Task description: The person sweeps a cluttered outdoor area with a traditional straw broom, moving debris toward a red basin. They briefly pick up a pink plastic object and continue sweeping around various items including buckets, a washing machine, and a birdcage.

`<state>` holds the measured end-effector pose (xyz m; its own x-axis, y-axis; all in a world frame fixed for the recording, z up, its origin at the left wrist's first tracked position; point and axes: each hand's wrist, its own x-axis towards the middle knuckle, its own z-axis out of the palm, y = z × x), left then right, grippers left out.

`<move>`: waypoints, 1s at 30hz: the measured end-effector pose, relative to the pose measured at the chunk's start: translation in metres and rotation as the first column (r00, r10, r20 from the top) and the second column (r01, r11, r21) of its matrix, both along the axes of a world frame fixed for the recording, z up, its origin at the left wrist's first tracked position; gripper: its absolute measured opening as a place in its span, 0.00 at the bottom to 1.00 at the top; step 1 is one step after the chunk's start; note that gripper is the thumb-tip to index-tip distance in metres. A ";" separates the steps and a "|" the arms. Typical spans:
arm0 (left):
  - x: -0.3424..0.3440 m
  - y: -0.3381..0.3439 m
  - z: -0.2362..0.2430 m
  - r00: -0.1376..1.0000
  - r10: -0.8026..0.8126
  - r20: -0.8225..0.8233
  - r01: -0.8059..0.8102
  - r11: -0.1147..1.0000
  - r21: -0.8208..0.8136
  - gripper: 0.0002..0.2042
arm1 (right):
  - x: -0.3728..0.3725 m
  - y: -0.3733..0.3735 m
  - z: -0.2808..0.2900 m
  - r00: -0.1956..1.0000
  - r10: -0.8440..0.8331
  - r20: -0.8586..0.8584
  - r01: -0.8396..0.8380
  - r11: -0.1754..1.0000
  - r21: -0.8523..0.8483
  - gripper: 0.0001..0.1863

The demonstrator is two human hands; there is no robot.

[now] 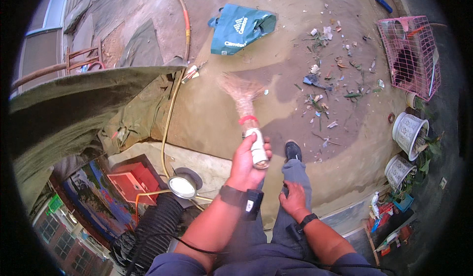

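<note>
My left hand is closed around the white-wrapped handle of a short straw hand broom. A red band circles the broom below its spread bristles, which point away from me over the concrete ground. My right hand hangs by my right thigh with its fingers loosely apart and nothing in it. Scattered litter, made up of paper scraps, leaves and twigs, lies on the ground ahead and to the right of the broom. Beyond the bristles lies a teal bag with white print.
A pink wire cage and white patterned flowerpots line the right side. At the left, a yellowish hose runs past a grey cover sheet. A red box and a round white lamp-like object are near my left arm.
</note>
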<state>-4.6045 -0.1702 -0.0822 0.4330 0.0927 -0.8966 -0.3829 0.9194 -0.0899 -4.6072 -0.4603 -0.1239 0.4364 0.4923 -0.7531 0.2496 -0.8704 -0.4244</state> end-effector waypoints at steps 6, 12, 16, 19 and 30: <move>0.056 0.006 0.017 0.956 -0.273 0.103 0.267 0.961 0.070 0.11 | -0.003 0.004 0.006 0.993 -0.119 -0.017 0.118 0.993 -0.021 0.26; 0.047 0.086 -0.018 0.825 -0.542 -0.161 0.565 0.772 0.293 0.13 | -0.011 0.005 0.002 0.990 -0.144 0.014 0.144 0.989 -0.022 0.26; 0.044 0.170 -0.038 0.393 -0.574 -0.718 0.893 0.051 0.448 0.25 | -0.015 -0.001 0.000 0.993 -0.116 0.036 0.117 0.993 -0.033 0.27; -0.011 0.193 -0.026 0.291 -0.579 -0.762 0.930 -0.015 0.367 0.35 | -0.016 -0.004 -0.002 0.990 -0.137 0.024 0.138 0.990 -0.043 0.27; -0.070 0.315 0.002 -0.249 -0.471 -0.846 0.911 -0.412 -0.039 0.30 | -0.023 0.001 -0.001 0.984 -0.176 0.012 0.176 0.982 -0.066 0.27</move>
<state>-4.6745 0.1451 -0.0803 0.2723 0.4570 -0.8468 0.9622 -0.1278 0.2404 -4.6301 -0.4592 -0.1249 0.5164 0.3562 -0.7787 0.0924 -0.9272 -0.3629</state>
